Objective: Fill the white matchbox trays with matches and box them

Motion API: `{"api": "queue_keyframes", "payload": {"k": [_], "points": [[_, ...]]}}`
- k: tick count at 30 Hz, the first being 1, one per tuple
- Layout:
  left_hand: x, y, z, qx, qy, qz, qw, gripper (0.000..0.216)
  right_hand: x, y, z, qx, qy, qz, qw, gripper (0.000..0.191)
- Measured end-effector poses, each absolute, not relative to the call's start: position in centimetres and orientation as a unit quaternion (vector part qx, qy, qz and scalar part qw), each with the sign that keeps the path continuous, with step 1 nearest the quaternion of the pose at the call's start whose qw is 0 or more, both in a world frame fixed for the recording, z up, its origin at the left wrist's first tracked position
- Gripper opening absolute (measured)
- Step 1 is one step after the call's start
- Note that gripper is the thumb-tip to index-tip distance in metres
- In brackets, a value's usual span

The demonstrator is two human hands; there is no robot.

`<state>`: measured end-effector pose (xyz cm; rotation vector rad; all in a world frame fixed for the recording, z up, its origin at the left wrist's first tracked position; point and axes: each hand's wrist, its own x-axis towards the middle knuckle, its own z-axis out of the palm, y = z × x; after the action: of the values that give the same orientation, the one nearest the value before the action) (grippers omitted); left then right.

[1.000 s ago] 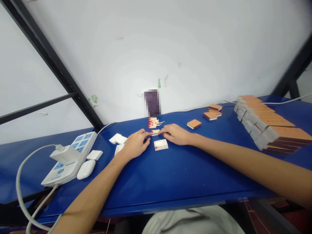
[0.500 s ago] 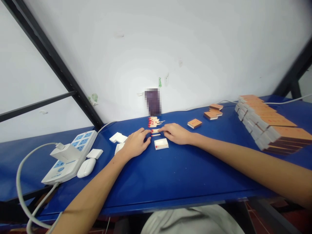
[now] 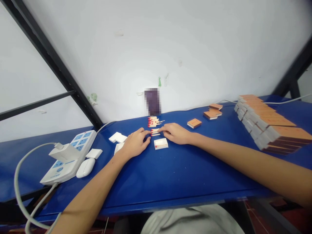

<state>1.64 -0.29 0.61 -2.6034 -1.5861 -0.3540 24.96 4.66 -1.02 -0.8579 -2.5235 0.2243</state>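
Observation:
A few red-headed matches (image 3: 155,130) lie side by side on the blue table between my two hands. My left hand (image 3: 136,142) rests at their head end, index fingertip against the red heads and thumb held apart. From the other side, the index finger of my right hand (image 3: 175,133) touches the bare ends of the sticks, its other fingers curled loosely. Just behind is a looser pile of matches (image 3: 153,121). Nearer to me sits a white matchbox tray (image 3: 161,141) with a few matches along its front side.
Stacked orange matchboxes (image 3: 278,125) stand at the right, with a single matchbox (image 3: 194,123) and several others closer in. White empty trays (image 3: 118,137) lie left of my left hand. A power strip (image 3: 70,156) and a white earbud case (image 3: 85,167) are further left.
The match that lay a little apart at the near side is now closer to the others in the row. Both hands have stayed almost in place.

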Motion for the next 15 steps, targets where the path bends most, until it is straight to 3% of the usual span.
{"api": "queue_keyframes", "payload": {"k": [15], "points": [[1.63, -0.39, 0.92, -0.856, -0.505, -0.11, 0.037, 0.036, 25.02, 4.71, -1.09, -0.312, -0.918, 0.08, 0.23, 0.037]]}}
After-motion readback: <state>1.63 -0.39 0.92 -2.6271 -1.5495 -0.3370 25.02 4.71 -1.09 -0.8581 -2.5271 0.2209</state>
